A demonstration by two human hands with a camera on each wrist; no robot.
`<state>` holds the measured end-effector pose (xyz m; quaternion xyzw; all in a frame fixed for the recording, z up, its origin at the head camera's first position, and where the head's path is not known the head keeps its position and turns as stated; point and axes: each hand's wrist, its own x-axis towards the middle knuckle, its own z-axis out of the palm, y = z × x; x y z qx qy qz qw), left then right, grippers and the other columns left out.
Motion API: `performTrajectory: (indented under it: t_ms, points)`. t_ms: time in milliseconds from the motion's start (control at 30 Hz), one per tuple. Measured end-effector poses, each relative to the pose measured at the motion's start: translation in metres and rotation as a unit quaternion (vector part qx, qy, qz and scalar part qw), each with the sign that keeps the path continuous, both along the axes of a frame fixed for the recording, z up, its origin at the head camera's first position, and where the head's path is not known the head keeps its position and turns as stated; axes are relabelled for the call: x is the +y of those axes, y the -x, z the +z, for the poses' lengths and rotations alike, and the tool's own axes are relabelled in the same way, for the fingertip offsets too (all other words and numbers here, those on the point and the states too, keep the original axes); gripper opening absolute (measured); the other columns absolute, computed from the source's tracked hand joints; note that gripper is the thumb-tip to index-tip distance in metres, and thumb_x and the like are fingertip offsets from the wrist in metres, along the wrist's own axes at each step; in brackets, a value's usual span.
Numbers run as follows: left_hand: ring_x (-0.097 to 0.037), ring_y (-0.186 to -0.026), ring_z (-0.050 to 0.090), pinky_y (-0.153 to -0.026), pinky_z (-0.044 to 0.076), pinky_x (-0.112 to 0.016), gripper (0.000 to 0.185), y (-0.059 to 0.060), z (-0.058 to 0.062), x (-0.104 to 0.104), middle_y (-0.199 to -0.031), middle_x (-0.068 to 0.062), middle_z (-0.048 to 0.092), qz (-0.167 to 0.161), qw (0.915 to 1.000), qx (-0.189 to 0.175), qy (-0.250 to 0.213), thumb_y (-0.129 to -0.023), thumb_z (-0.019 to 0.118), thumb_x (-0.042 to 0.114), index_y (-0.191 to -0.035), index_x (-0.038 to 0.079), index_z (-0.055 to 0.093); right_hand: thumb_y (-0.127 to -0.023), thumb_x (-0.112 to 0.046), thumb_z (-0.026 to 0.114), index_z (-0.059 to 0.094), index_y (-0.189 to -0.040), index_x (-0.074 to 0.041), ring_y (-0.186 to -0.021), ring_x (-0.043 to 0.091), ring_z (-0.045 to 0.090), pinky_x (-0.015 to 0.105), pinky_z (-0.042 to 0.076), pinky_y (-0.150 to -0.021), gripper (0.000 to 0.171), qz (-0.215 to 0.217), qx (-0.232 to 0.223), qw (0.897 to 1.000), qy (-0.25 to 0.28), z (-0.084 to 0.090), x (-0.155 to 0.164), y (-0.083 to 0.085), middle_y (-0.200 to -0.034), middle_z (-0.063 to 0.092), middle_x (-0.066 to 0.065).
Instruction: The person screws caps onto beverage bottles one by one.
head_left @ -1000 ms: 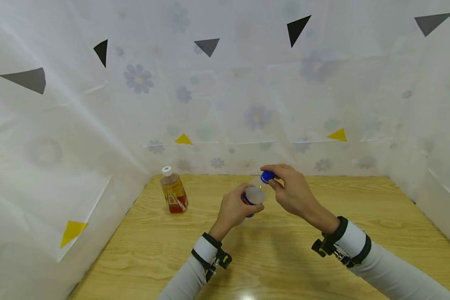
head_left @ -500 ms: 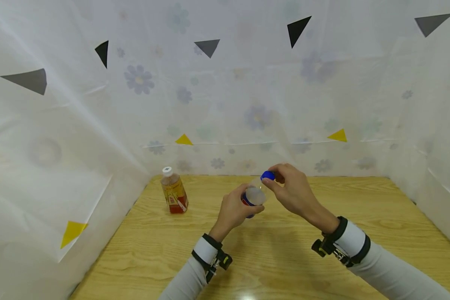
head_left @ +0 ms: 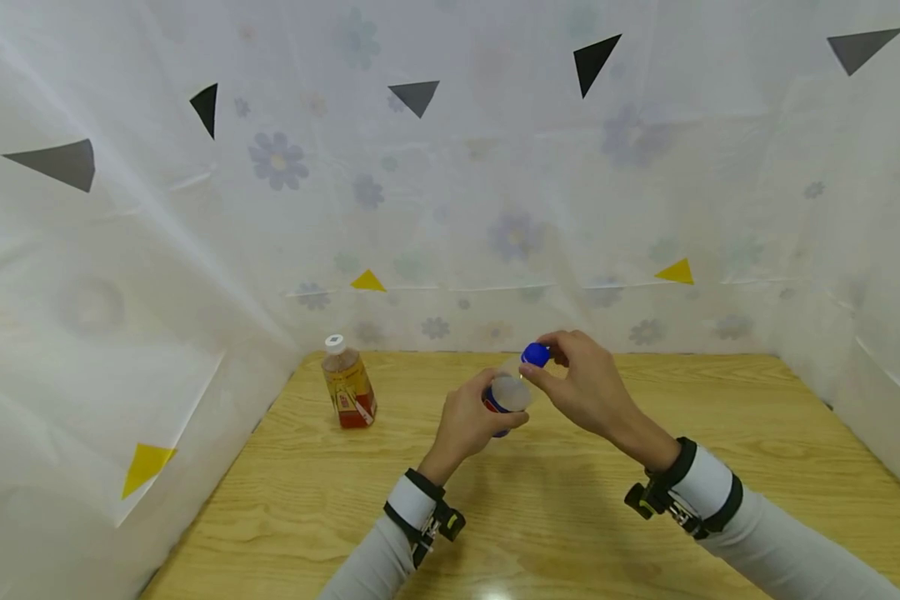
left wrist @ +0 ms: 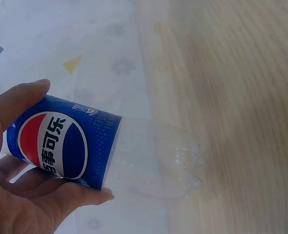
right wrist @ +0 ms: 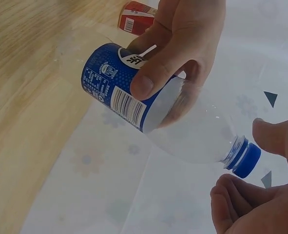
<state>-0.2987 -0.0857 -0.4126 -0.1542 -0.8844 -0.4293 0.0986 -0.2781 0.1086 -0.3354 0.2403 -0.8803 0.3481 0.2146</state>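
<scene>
From the head view, my left hand (head_left: 471, 418) grips an empty clear bottle (head_left: 507, 392) above the wooden table (head_left: 570, 517), tilted away from me. My right hand (head_left: 581, 385) has its fingertips at the blue cap (head_left: 536, 355). A tea bottle (head_left: 348, 386) holding amber drink stands upright near the table's left edge.

At my left wrist, fingers wrap the blue label (left wrist: 61, 144); the bottle's clear base (left wrist: 178, 163) shows no liquid.

At my right wrist, thumb and fingers sit on either side of the cap (right wrist: 245, 159), not quite touching, so that hand holds nothing.
</scene>
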Motion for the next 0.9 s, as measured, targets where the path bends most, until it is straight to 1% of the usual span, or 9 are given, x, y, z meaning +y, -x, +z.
performTrajectory:
  t_ms: [133, 267, 333, 400, 533, 600, 733, 900]
  points:
    - [-0.022, -0.098, 0.070, -0.076, 0.057, -0.034, 0.061, -0.0002, 0.0000, 0.0002, -0.114, -0.005, 0.073, 0.002, 1.0000, -0.004, -0.001, -0.080, 0.086, 0.040, -0.133, 0.022, 0.063, -0.092, -0.027, 0.076, 0.059, -0.135, 0.002, -0.111, 0.038, 0.060, 0.056, 0.050, -0.091, 0.054, -0.004, -0.009, 1.000, -0.004, -0.0018, 0.0013, -0.0003, -0.120, 0.064, 0.021]
    - [-0.023, -0.098, 0.071, -0.076, 0.057, -0.035, 0.061, -0.0003, 0.0006, 0.0002, -0.113, -0.006, 0.073, 0.002, 1.0000, -0.003, -0.003, -0.079, 0.086, 0.040, -0.133, 0.021, 0.063, -0.093, -0.022, 0.075, 0.056, -0.141, -0.003, -0.118, 0.038, 0.060, 0.058, 0.049, -0.094, 0.055, 0.012, 0.006, 1.000, -0.002, -0.0016, 0.0014, -0.0005, -0.128, 0.065, 0.020]
    - [-0.023, -0.097, 0.071, -0.075, 0.057, -0.036, 0.061, -0.0004, 0.0008, 0.0004, -0.113, -0.006, 0.073, 0.002, 1.0000, 0.001, -0.003, -0.079, 0.086, 0.039, -0.133, 0.020, 0.063, -0.094, -0.018, 0.074, 0.057, -0.141, -0.005, -0.117, 0.037, 0.062, 0.058, 0.050, -0.093, 0.052, 0.024, 0.020, 1.000, -0.001, -0.0008, 0.0008, -0.0008, -0.129, 0.067, 0.017]
    - [-0.024, -0.097, 0.071, -0.075, 0.057, -0.036, 0.061, -0.0005, 0.0009, 0.0006, -0.112, -0.007, 0.073, -0.001, 1.0000, 0.005, -0.003, -0.079, 0.087, 0.039, -0.132, 0.020, 0.063, -0.094, -0.014, 0.073, 0.059, -0.141, -0.006, -0.115, 0.037, 0.063, 0.057, 0.051, -0.090, 0.050, 0.031, 0.032, 0.999, -0.001, 0.0001, -0.0002, -0.0015, -0.126, 0.069, 0.016]
    - [-0.024, -0.097, 0.071, -0.075, 0.057, -0.036, 0.061, -0.0003, 0.0007, 0.0009, -0.112, -0.007, 0.073, -0.001, 1.0000, 0.008, -0.002, -0.079, 0.087, 0.039, -0.132, 0.020, 0.063, -0.094, -0.006, 0.071, 0.062, -0.138, -0.007, -0.113, 0.038, 0.063, 0.055, 0.052, -0.086, 0.046, 0.033, 0.040, 0.999, -0.007, 0.0009, -0.0017, -0.0032, -0.124, 0.070, 0.016]
    - [-0.025, -0.097, 0.071, -0.075, 0.057, -0.036, 0.062, -0.0001, 0.0002, 0.0006, -0.112, -0.007, 0.073, 0.000, 1.0000, 0.010, 0.000, -0.079, 0.087, 0.039, -0.132, 0.019, 0.063, -0.094, -0.003, 0.068, 0.063, -0.137, -0.006, -0.113, 0.038, 0.063, 0.055, 0.052, -0.086, 0.044, 0.034, 0.039, 0.999, -0.010, 0.0006, -0.0020, -0.0039, -0.125, 0.070, 0.017]
    - [-0.024, -0.099, 0.071, -0.077, 0.058, -0.037, 0.063, 0.0001, -0.0005, 0.0005, -0.114, -0.007, 0.073, 0.002, 1.0000, 0.007, 0.003, -0.078, 0.087, 0.039, -0.133, 0.020, 0.063, -0.095, 0.003, 0.064, 0.064, -0.135, -0.004, -0.116, 0.039, 0.062, 0.057, 0.053, -0.091, 0.040, 0.035, 0.036, 0.999, -0.009, -0.0002, -0.0021, -0.0037, -0.129, 0.068, 0.019]
    - [-0.025, -0.101, 0.071, -0.079, 0.058, -0.038, 0.064, -0.0005, -0.0003, 0.0011, -0.116, -0.007, 0.073, 0.001, 1.0000, 0.001, 0.001, -0.079, 0.087, 0.039, -0.134, 0.020, 0.062, -0.095, 0.004, 0.063, 0.065, -0.133, -0.003, -0.116, 0.038, 0.063, 0.055, 0.054, -0.091, 0.038, 0.033, 0.039, 0.999, -0.004, -0.0008, -0.0016, -0.0026, -0.128, 0.068, 0.019]
